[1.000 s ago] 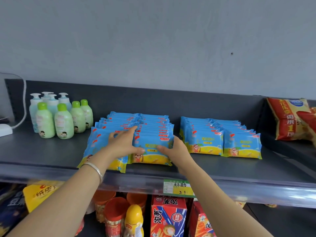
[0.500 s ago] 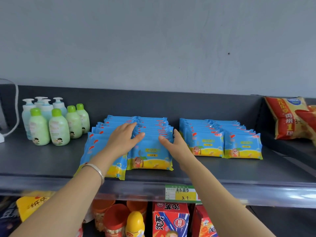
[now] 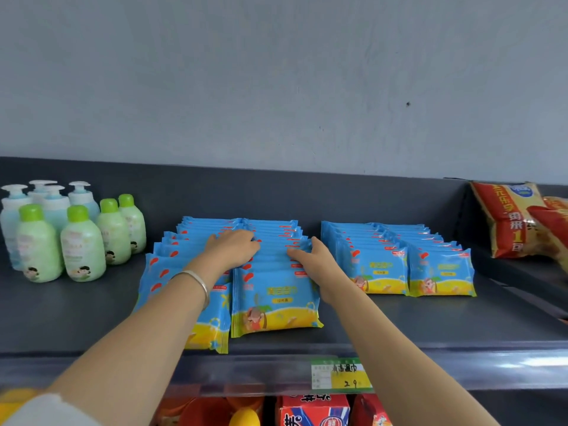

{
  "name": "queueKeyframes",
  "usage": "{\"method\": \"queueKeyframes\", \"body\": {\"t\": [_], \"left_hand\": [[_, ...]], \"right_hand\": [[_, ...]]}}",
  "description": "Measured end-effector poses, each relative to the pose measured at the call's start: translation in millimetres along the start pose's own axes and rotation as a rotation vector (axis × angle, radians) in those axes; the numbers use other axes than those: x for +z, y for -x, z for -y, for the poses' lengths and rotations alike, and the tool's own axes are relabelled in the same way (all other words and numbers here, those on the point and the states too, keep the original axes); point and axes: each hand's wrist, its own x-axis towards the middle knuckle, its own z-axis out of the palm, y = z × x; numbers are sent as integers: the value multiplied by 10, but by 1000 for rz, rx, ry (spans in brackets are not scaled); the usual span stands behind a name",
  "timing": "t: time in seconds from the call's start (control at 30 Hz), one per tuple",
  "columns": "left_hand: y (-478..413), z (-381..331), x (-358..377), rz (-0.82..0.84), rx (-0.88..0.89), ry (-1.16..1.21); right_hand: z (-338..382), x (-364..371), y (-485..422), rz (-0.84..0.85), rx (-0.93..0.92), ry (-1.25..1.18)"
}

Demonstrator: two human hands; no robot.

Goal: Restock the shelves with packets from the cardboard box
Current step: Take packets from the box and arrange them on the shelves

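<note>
Blue-and-yellow packets lie in overlapping rows on the dark grey shelf. The middle row and a left row sit side by side, and my arms reach over them. My left hand rests palm down on top of both rows near their middle. My right hand touches the middle row's right edge, thumb on top. Neither hand lifts a packet. Two more rows of the same packets lie to the right. The cardboard box is out of view.
Green and blue pump bottles stand at the left of the shelf. A red snack bag leans at the far right. A green price tag sits on the front rail, with red boxes on the shelf below.
Both hands have slid farther back along the rows, from the front packets toward the middle. The front packet of the middle row now lies uncovered.
</note>
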Motion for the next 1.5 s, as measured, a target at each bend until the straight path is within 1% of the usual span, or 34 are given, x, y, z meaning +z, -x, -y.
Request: {"method": "queueKeyframes", "body": {"t": [0.13, 0.23, 0.37, 0.47, 0.57, 0.63, 0.7, 0.8, 0.87, 1.0, 1.2, 1.3, 1.33, 1.43, 1.5], "left_hand": [[8, 0, 62, -68, 4, -5], [11, -12, 70, -80, 31, -4], [-15, 8, 108, -102, 65, -6], [4, 18, 90, -84, 63, -12], [-12, 42, 44, -55, 69, 19], [-60, 62, 21, -66, 56, 63], [-107, 75, -10, -62, 13, 63], [-176, 65, -34, -21, -17, -37], [-206, 53, -8, -16, -11, -41], [-268, 78, 69, -10, 47, 64], [-354, 133, 27, 65, 139, 294], [-331, 145, -24, 102, 113, 378], [-329, 145, -40, 81, 90, 372], [-378, 143, -37, -23, 4, 252], [-404, 135, -10, -23, -17, 169]], "right_hand": [[-44, 24, -44, -22, -31, 42], [-43, 37, -42, -33, -74, 108], [-13, 33, -24, -9, -59, 114], [4, 17, -3, 20, -53, 107], [26, -20, -6, 15, -63, 74], [78, -45, -19, -2, -41, 38], [143, -79, -56, -18, 2, 66], [198, -115, -113, 38, 52, 82], [188, -110, -140, 80, 79, 72], [102, -83, -201, 73, 37, 34], [57, -87, -252, 64, -22, 71], [94, -81, -243, 70, -27, 105], [107, -77, -233, 66, -22, 113], [133, -79, -193, 37, -14, 123], [128, -91, -171, 36, -21, 126]]}}
